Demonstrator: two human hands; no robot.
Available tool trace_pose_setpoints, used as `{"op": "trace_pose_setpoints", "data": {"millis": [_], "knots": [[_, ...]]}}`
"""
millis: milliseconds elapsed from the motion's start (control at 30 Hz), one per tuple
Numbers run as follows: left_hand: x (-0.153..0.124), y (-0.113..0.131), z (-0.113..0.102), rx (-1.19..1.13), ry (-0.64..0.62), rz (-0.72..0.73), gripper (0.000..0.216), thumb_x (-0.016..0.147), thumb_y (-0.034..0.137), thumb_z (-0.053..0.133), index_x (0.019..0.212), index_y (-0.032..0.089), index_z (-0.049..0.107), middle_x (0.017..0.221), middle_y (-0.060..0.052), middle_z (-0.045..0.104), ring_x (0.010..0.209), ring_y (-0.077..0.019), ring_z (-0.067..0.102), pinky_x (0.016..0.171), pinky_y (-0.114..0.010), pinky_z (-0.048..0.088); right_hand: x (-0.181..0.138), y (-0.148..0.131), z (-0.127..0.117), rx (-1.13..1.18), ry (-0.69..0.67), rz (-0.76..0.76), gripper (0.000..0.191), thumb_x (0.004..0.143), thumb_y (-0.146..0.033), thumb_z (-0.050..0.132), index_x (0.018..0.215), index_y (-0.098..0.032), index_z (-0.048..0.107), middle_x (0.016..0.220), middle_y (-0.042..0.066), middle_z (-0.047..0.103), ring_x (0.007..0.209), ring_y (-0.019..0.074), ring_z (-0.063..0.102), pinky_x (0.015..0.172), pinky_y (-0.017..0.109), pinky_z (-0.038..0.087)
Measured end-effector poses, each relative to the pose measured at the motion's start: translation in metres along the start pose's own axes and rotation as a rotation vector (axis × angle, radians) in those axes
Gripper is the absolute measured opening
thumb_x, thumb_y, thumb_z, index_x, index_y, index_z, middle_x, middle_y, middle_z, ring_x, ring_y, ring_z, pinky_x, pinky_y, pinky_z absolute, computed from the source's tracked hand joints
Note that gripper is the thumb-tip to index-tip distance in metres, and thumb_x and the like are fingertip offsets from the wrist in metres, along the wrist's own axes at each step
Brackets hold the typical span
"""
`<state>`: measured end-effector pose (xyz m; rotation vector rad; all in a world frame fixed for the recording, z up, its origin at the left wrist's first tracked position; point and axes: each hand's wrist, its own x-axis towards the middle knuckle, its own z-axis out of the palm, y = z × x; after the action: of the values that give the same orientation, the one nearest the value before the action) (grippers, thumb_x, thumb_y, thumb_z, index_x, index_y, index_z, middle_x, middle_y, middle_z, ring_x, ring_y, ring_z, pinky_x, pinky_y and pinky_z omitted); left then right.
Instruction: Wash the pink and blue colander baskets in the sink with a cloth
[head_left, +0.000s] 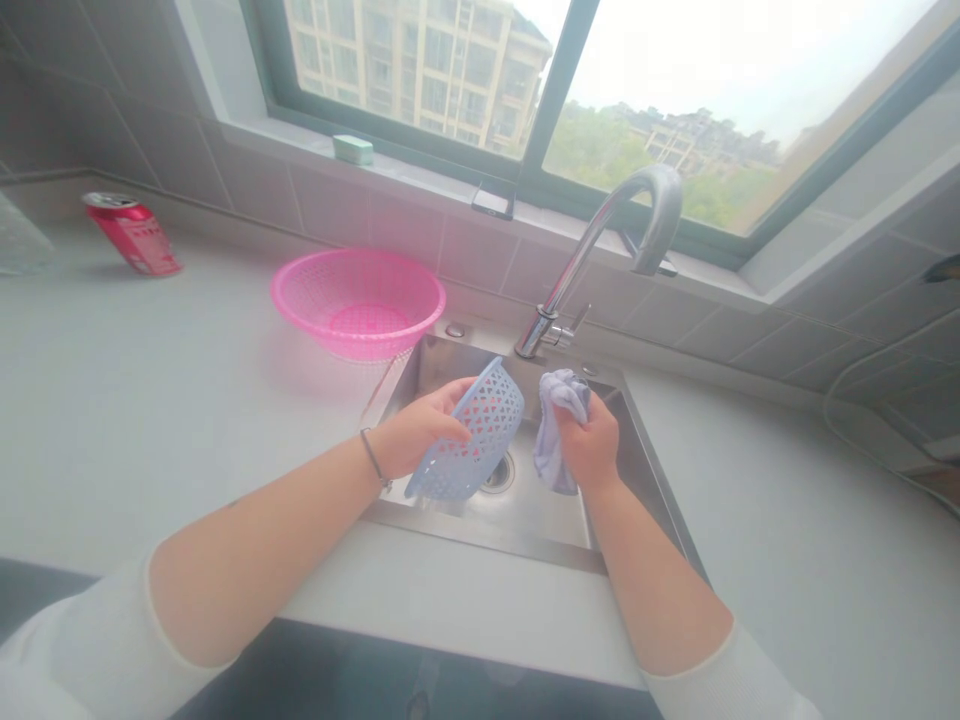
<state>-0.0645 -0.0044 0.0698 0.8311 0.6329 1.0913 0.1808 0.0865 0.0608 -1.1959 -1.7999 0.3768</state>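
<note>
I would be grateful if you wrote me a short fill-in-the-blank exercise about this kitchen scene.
1. The left hand holds a light-blue basket over the ____.
2. The right hand grips a crumpled pale ____.
3. The other basket, standing on the countertop, is ____ in colour.
4. The can at the far left of the countertop is ____ in colour.

Missing words: sink; cloth; pink; red.
</note>
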Motion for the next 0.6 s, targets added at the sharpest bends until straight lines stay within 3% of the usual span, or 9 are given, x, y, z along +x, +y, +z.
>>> {"op": "trace_pose_setpoints", "data": {"millis": [67, 233, 300, 367, 500, 600], "knots": [[0.001, 0.0, 0.0, 0.005, -0.017, -0.008, 0.068, 0.064, 0.004, 0.072, 0.13, 0.019, 0.063, 0.118, -0.012, 0.072, 0.094, -0.0235, 0.071, 0.081, -0.035, 0.054, -0.004, -0.004, 0.0, -0.019, -0.039, -0.1, 0.026, 0.088, -0.044, 0.06, 0.085, -0.019, 0.069, 0.075, 0.003, 0.07, 0.069, 0.0199, 0.064, 0.066, 0.031, 0.05], [0.001, 0.002, 0.001, 0.109, -0.058, -0.012, 0.063, 0.073, 0.014, 0.074, 0.134, 0.02, 0.063, 0.107, -0.01, 0.073, 0.087, -0.0208, 0.069, 0.079, -0.033, 0.052, -0.02, -0.018, 0.004, -0.091, -0.236, -0.623, 0.017, 0.091, -0.03, 0.059, 0.098, -0.019, 0.07, 0.077, 0.004, 0.073, 0.064, 0.018, 0.066, 0.061, 0.029, 0.05], [0.002, 0.0, 0.003, 0.196, -0.06, 0.007, 0.066, 0.072, 0.012, 0.073, 0.136, 0.021, 0.063, 0.109, -0.008, 0.073, 0.091, -0.0203, 0.068, 0.081, -0.031, 0.051, -0.024, -0.022, 0.006, -0.091, -0.299, -0.738, 0.015, 0.09, -0.029, 0.061, 0.097, -0.02, 0.071, 0.071, 0.002, 0.07, 0.06, 0.0166, 0.065, 0.061, 0.027, 0.05], [0.003, -0.003, 0.004, 0.264, -0.074, 0.042, 0.068, 0.07, 0.009, 0.07, 0.137, 0.021, 0.063, 0.115, -0.008, 0.073, 0.098, -0.021, 0.067, 0.086, -0.031, 0.049, -0.024, -0.022, 0.006, -0.111, -0.289, -0.748, 0.015, 0.089, -0.029, 0.061, 0.097, -0.021, 0.072, 0.069, 0.001, 0.07, 0.06, 0.0162, 0.065, 0.061, 0.027, 0.05], [0.006, -0.013, 0.002, 0.331, -0.154, 0.059, 0.081, 0.069, 0.004, 0.062, 0.146, 0.026, 0.056, 0.125, -0.006, 0.071, 0.111, -0.024, 0.065, 0.096, -0.036, 0.048, -0.016, -0.017, 0.002, -0.196, -0.146, -0.6, 0.019, 0.09, -0.024, 0.057, 0.105, -0.02, 0.07, 0.083, 0.006, 0.075, 0.071, 0.0197, 0.071, 0.064, 0.029, 0.053], [0.007, -0.018, 0.0, 0.373, -0.164, 0.067, 0.083, 0.071, 0.004, 0.061, 0.15, 0.027, 0.052, 0.129, -0.006, 0.07, 0.112, -0.0245, 0.065, 0.097, -0.036, 0.049, -0.018, -0.021, 0.002, -0.18, -0.164, -0.614, 0.016, 0.09, -0.023, 0.057, 0.102, -0.021, 0.068, 0.083, 0.005, 0.075, 0.07, 0.0191, 0.07, 0.064, 0.029, 0.052]]}}
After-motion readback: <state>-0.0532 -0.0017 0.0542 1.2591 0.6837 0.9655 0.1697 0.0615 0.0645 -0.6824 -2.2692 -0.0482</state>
